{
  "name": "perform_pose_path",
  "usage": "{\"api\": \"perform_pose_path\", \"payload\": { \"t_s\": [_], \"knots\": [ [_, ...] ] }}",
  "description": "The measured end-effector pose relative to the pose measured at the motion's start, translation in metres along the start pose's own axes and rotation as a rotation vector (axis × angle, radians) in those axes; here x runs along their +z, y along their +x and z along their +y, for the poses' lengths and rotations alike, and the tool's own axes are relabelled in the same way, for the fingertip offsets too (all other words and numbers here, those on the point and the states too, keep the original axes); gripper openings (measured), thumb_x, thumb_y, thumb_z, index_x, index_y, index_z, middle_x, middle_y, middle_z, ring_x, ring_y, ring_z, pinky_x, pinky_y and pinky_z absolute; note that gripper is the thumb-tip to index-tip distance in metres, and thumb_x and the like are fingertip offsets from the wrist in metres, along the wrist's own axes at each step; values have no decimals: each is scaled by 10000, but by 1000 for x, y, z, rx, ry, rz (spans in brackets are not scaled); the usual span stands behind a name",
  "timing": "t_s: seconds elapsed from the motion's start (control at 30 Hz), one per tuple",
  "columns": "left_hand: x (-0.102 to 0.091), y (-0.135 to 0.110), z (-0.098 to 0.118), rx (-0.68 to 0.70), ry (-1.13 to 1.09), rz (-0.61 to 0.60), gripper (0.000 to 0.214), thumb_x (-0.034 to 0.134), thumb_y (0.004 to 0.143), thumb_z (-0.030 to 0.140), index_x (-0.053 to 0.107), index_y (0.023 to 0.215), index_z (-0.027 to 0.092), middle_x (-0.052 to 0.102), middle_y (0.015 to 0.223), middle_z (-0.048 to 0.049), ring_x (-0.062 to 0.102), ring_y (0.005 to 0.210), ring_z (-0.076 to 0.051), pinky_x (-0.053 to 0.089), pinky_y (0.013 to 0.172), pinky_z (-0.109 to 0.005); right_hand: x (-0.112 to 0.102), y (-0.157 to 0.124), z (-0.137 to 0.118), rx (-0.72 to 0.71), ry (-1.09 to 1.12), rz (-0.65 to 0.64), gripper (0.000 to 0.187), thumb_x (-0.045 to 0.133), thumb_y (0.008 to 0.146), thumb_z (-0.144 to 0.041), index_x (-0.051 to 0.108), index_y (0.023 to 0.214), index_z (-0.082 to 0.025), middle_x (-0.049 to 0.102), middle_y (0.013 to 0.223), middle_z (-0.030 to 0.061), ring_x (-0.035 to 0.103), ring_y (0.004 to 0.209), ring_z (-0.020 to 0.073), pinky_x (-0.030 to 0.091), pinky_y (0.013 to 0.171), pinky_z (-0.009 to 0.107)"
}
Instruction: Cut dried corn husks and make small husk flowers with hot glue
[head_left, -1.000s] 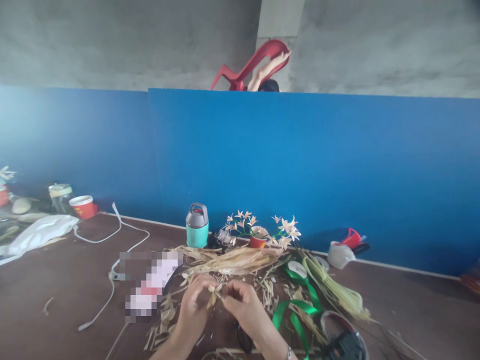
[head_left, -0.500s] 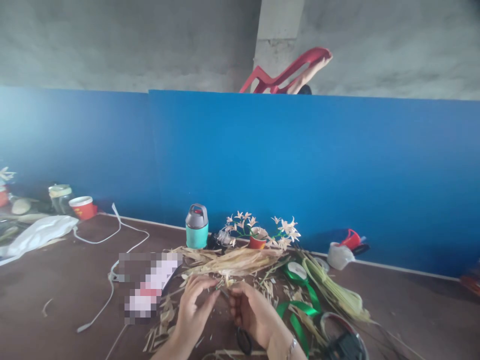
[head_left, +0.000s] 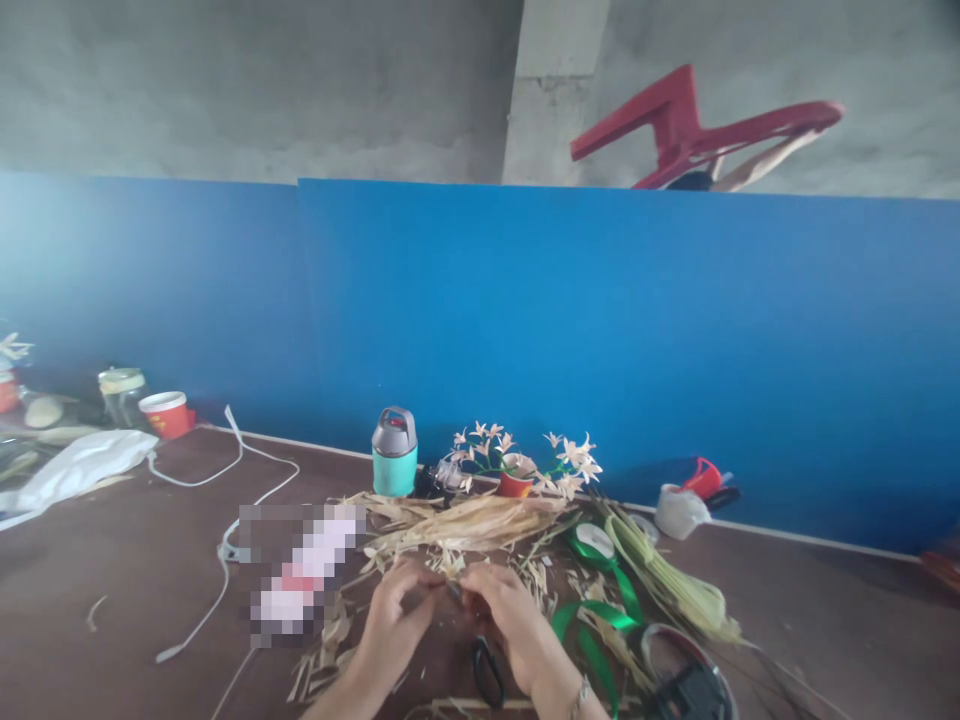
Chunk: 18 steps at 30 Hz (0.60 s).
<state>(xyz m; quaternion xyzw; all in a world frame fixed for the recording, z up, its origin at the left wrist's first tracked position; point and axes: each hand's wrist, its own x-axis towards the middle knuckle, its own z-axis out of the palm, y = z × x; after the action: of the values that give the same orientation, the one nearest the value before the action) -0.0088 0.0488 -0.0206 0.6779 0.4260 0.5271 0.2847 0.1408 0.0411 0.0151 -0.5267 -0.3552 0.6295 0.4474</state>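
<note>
My left hand [head_left: 397,622] is closed, thumb and forefinger pinched at the base of a small pale flower [head_left: 451,563] of dried husk. My right hand [head_left: 519,622] meets it from the other side, its fingertips curled close to the same spot. Below the right palm hangs the black handle loop of scissors [head_left: 488,674]; a dark blade seems to run up between the hands, the rest hidden by my fingers. Dried husk strips [head_left: 472,524] lie just beyond, with cut scraps around both hands.
A teal flask [head_left: 394,472] and a small pot [head_left: 515,480] of pale flowers stand by the blue partition [head_left: 600,330]. Green ribbon [head_left: 600,612], a stalk bundle [head_left: 667,580] and a white cable [head_left: 223,575] lie around. Beyond the partition, a person's arm holds up a red chair [head_left: 675,130].
My fingertips have come closer together around the flower, and the right hand's fingers have tucked in. Behind the partition, the red chair has moved right and turned.
</note>
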Motion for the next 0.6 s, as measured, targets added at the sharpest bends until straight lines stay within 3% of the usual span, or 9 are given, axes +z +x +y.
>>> {"api": "perform_pose_path", "payload": {
  "t_s": [0.13, 0.4, 0.6],
  "knots": [
    [1, 1, 0, -68, -71, -3, 78, 612, 704, 188, 628, 631, 168, 637, 654, -26, 597, 656, -178, 474, 625, -258, 2, 1, 2, -139, -146, 9, 166, 571, 646, -279, 542, 542, -153, 488, 462, -40, 371, 426, 74, 219, 433, 202],
    [1, 0, -8, 23, -140, 52, 37, 627, 692, 178, 623, 655, 179, 617, 684, -21, 590, 676, -174, 477, 634, -253, 7, -6, -1, -390, -362, 23, 129, 555, 682, -234, 551, 593, -141, 465, 519, -44, 370, 511, 88, 284, 481, 204],
    [-1, 2, 1, 24, -107, 49, 176, 627, 735, 298, 614, 607, 177, 616, 648, -23, 585, 648, -166, 475, 621, -248, 9, -10, -4, -412, -425, -8, 159, 549, 704, -255, 567, 600, -136, 472, 530, -34, 386, 526, 98, 311, 496, 208]
  ]
}}
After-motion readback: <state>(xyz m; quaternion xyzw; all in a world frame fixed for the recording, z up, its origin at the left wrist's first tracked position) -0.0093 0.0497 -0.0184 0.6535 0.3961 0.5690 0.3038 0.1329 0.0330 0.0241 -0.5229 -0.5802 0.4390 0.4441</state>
